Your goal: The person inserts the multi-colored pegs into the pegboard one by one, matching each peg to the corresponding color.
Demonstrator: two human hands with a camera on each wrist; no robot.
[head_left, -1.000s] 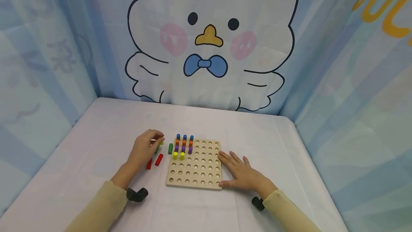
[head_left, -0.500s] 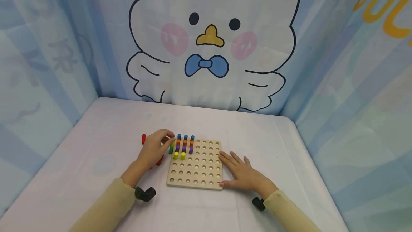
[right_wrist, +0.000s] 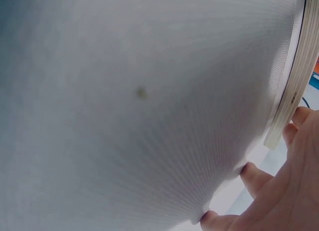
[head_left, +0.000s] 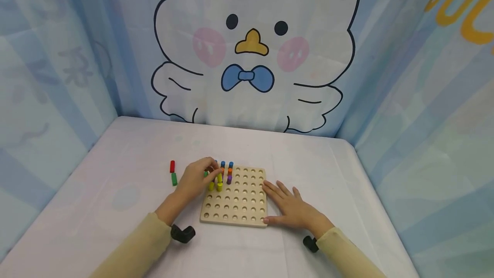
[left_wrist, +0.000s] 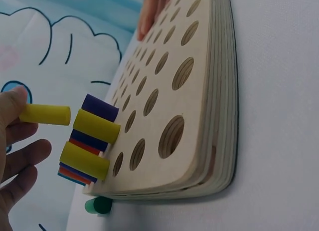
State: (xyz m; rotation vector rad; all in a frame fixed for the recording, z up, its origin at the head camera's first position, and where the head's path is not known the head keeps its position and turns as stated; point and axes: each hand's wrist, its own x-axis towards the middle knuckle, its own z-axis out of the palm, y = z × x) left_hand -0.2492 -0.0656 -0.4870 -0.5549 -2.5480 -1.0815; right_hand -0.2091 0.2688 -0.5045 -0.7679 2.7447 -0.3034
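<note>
My left hand [head_left: 197, 178] pinches a yellow peg [left_wrist: 47, 114] between thumb and fingertip, over the left part of a wooden peg board [head_left: 230, 204]. In the left wrist view that peg is level with two standing yellow pegs and apart from the board's holes. Two yellow pegs [left_wrist: 83, 161] stand in a row in front of purple, orange and blue ones, partly hidden by my left hand in the head view. My right hand [head_left: 290, 206] lies with fingers spread, thumb and fingertips touching the board's right edge.
A red peg [head_left: 172, 166] and a green peg [head_left: 174, 179] lie on the white tablecloth left of the board. Another green peg [left_wrist: 98, 205] lies by the board's left edge. A printed curtain [head_left: 308, 106] hangs behind the table.
My left hand has moved right from the loose pegs to above the board, carrying the yellow peg. The loose red and green pegs at the far left have come into sight. My right hand stays put.
</note>
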